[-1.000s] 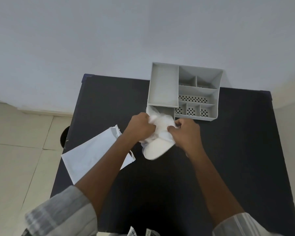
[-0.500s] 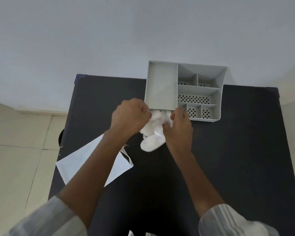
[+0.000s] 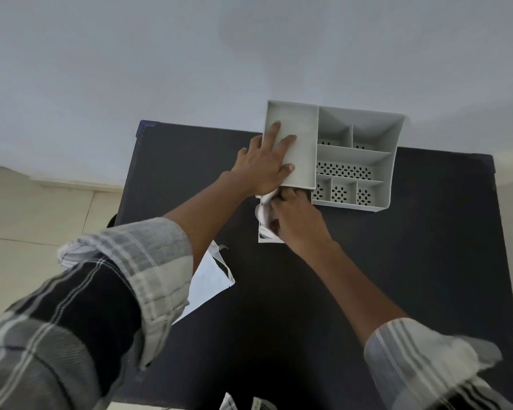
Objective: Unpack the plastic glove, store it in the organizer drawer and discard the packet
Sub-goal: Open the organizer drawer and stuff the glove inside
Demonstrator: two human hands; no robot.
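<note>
The grey organizer (image 3: 391, 161) stands at the table's far edge. My left hand (image 3: 265, 164) lies flat with fingers spread on its top left panel. Below that panel the white drawer (image 3: 261, 239) is pulled out a little. My right hand (image 3: 293, 220) presses the crumpled white plastic glove (image 3: 264, 211) into the drawer opening, fingers closed around it. Most of the glove is hidden under this hand. The white empty packet (image 3: 211, 279) lies on the black table to the left, partly covered by my left sleeve.
The black table (image 3: 427, 261) carries the organizer, whose right side has several perforated compartments. A dark round object (image 3: 111, 221) sits on the tiled floor just off the table's left edge. A pale wall rises behind.
My left hand let go of the glove and moved up onto the organizer's top. My right hand pushed the glove further toward the drawer. The camera leaned closer.
</note>
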